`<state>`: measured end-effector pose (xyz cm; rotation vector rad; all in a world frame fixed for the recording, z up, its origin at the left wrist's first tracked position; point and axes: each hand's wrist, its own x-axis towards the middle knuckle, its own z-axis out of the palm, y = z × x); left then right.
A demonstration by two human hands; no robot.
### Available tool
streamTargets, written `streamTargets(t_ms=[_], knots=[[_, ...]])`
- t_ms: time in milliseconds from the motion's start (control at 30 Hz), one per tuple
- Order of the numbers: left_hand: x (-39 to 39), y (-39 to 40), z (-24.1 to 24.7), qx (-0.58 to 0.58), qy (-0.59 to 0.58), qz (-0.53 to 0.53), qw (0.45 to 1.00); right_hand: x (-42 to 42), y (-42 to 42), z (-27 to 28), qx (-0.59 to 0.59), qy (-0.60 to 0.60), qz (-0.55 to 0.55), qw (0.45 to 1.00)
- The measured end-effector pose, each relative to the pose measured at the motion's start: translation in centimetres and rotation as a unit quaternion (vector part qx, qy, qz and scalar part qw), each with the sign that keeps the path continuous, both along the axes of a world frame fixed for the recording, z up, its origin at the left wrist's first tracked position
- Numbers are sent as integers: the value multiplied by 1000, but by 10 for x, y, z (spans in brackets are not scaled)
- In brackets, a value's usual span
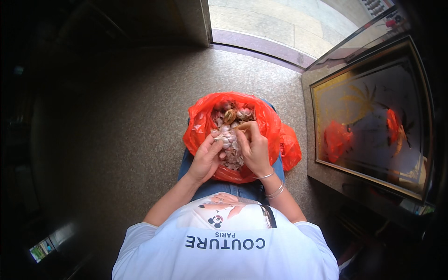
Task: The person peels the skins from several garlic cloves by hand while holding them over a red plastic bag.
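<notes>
A pale garlic bulb (226, 139) with loose papery skin is held over an open red plastic bag (274, 122). My left hand (205, 157) grips the bulb from its left side between thumb and fingers. On the other side, my right hand (256, 148) has its thumb and bent forefinger pinched at the bulb's dry skin. Inside the bag lie several garlic bulbs (244, 113), one browner bulb (230, 116) and a heap of shed garlic skins (233, 160). The bag rests on my lap, over blue jeans (276, 168).
Another red plastic bag (290, 148) sits to the right, beside my leg. A framed glossy panel (371, 119) with a palm design stands on the right wall. Speckled stone floor (147, 115) spreads around me, up to a doorway threshold (259, 43) ahead.
</notes>
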<state>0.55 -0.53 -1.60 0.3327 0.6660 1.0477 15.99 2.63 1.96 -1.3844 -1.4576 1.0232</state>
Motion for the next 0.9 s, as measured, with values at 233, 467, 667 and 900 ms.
streamTargets(t_ms=[233,467,667,900], knots=[[1,0,1,36,107,19,993,8,-3,0,140,-169,140,966],[7,-3,5,19,90,28,995,-3,-13,-27,157,-236,107,953],[10,-4,-3,63,97,40,992,-8,-12,-32,182,-147,64,970],[10,-4,7,46,65,28,996,-6,-11,-23,90,10,53,994]])
